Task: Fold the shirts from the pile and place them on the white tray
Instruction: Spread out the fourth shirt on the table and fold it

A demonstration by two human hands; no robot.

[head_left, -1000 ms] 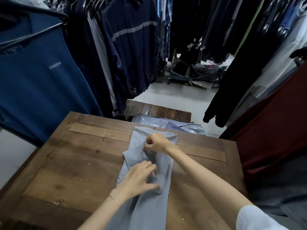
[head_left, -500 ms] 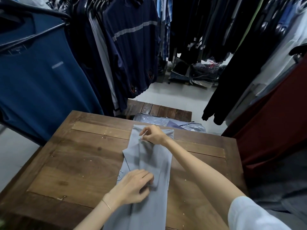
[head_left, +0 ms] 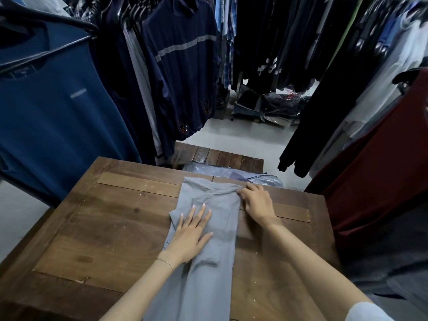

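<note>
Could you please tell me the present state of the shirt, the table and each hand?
grey shirt: lying flat on the table, sides folded in to a narrow strip, not yet folded crosswise.
left hand: flat, fingers straight, pressing on the shirt's middle.
right hand: fingers curled, pinching the shirt's far right corner.
wooden table: bearing the shirt under both hands.

shirt: plain grey-blue
table: dark brown wood
hanging top: navy w/ grey stripe
</note>
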